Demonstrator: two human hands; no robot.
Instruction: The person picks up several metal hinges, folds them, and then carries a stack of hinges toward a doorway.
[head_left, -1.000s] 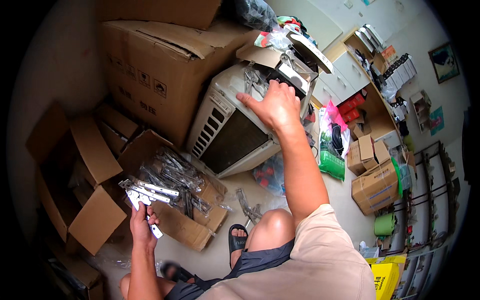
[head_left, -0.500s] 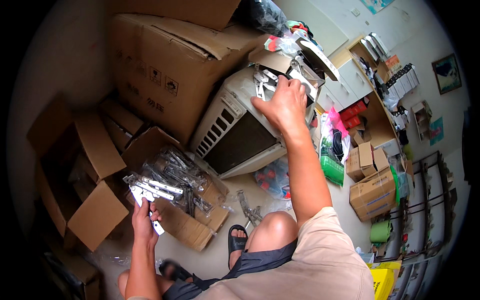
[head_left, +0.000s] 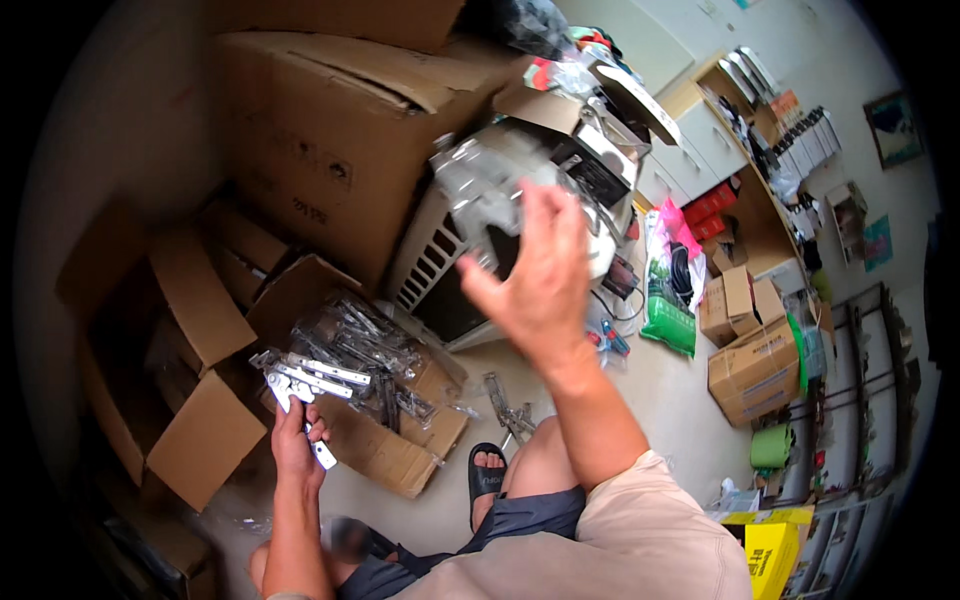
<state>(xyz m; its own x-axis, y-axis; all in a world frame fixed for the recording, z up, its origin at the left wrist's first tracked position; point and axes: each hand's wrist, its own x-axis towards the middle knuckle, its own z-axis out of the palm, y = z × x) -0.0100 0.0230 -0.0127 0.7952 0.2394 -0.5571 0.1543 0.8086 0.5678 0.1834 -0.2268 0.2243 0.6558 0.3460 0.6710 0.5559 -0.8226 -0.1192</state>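
Note:
My left hand (head_left: 296,436) is closed around a bright metal hinge (head_left: 308,377) with several linked flat arms, one hanging below my fingers. In front of the pale plastic crate (head_left: 430,255), my right hand (head_left: 540,280) is smeared by motion. Its thumb and fingers stand around a blurred silvery hinge (head_left: 490,180), partly see-through as if in clear plastic; its outline cannot be made out. Beyond my left hand, plastic-wrapped metal hinges (head_left: 365,345) lie heaped on a flattened cardboard box (head_left: 400,462). More metal pieces (head_left: 508,412) rest on the floor by my sandal.
An open cardboard box (head_left: 200,440) stands left, with a large carton (head_left: 310,130) behind it. On the crate sits an opened small box (head_left: 592,170). A green package (head_left: 668,330), stacked cartons (head_left: 752,380) and a yellow box (head_left: 772,555) are at the right.
My right hand has drawn back from the crate's top toward me, and the metal pieces there have come away with it. My left hand keeps its hinge, nearly still.

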